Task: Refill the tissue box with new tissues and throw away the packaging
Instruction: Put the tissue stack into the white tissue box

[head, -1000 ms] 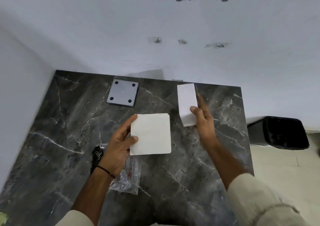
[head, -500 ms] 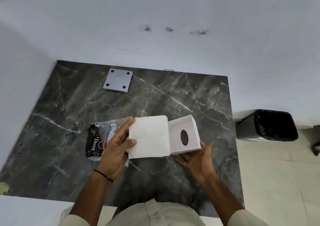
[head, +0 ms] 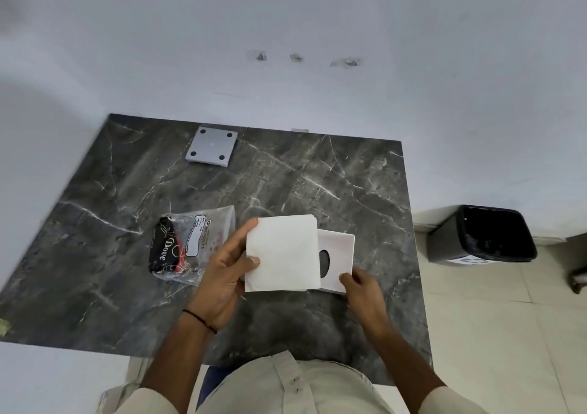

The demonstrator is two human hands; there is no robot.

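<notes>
My left hand (head: 224, 272) grips a square stack of white tissues (head: 281, 253) by its left edge, thumb on top, above the dark marble table (head: 286, 178). My right hand (head: 360, 286) holds the white tissue box (head: 338, 256) at its near right corner; the box shows its oval opening and lies partly under the stack's right edge. The clear plastic packaging (head: 190, 245), with black and red print, lies on the table left of my left hand.
A grey square plate (head: 212, 149) with four dark dots lies at the table's far edge by the white wall. A black waste bin (head: 486, 234) stands on the tiled floor to the right of the table.
My right hand brought the tissue box from the table's far side down toward me, turned its oval opening into view, and moved it under the right edge of the tissue stack.
</notes>
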